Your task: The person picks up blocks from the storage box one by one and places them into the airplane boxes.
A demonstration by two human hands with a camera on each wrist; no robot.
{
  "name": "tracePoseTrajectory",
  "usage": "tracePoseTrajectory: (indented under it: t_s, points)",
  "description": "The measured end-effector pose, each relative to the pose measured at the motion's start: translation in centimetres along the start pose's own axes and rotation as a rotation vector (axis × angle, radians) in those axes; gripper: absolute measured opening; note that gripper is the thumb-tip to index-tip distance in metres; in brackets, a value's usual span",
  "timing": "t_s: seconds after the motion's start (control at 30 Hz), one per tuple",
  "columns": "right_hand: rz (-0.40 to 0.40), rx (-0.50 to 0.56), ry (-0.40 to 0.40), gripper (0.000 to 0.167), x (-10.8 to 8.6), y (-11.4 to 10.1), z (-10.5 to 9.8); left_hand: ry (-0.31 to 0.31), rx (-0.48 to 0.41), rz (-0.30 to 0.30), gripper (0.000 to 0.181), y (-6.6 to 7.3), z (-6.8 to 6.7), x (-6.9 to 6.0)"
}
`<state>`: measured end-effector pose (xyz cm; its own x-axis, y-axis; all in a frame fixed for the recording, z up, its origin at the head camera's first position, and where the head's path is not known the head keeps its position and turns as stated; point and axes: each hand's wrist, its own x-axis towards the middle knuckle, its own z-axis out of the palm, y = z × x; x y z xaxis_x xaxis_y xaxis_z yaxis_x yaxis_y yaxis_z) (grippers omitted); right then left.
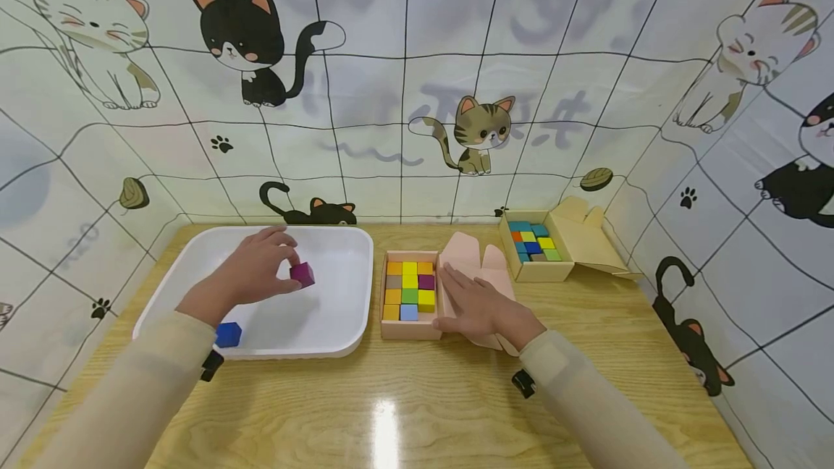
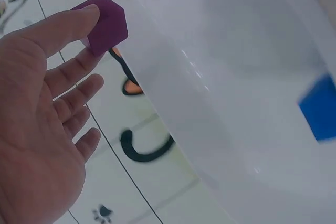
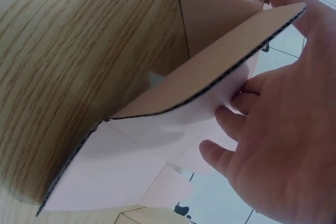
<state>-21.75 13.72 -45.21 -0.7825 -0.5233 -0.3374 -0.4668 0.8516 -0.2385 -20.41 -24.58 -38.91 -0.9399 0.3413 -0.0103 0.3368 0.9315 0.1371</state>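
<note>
My left hand (image 1: 257, 266) pinches a purple cube (image 1: 302, 275) between thumb and fingertips, held above the white tray (image 1: 339, 317). In the left wrist view the thumb presses on a face of the purple cube (image 2: 108, 27), while the other fingers are loosely bent. A blue cube (image 1: 228, 334) lies in the tray near its front left corner. My right hand (image 1: 478, 306) rests on the folded-back lid (image 1: 464, 246) of a pink cardboard box (image 1: 410, 331), its thumb at the box's right edge. Rows of coloured cubes fill most of this box, with a gap at its front right corner.
At the back right stands a yellowish box (image 1: 546, 273) of coloured cubes, its lid (image 1: 589, 237) folded open to the right. Everything sits on a wooden table (image 1: 313, 411). Behind and at the sides hangs a sheet (image 1: 365, 93) printed with cats.
</note>
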Motion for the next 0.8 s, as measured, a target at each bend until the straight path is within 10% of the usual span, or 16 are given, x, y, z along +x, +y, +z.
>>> tracePoseTrajectory:
  t_s: [0.3, 0.8]
  points:
    - [0.005, 0.021, -0.012, 0.096, -0.1, 0.0, 0.0, 0.051, 0.000, 0.192, 0.024, 6.6, 0.6, 3.8]
    - [-0.023, 0.039, -0.017, 0.098, -0.2, 0.1, -0.3, -0.118, 0.047, 0.270, 0.033, 14.4, 3.7, 8.0]
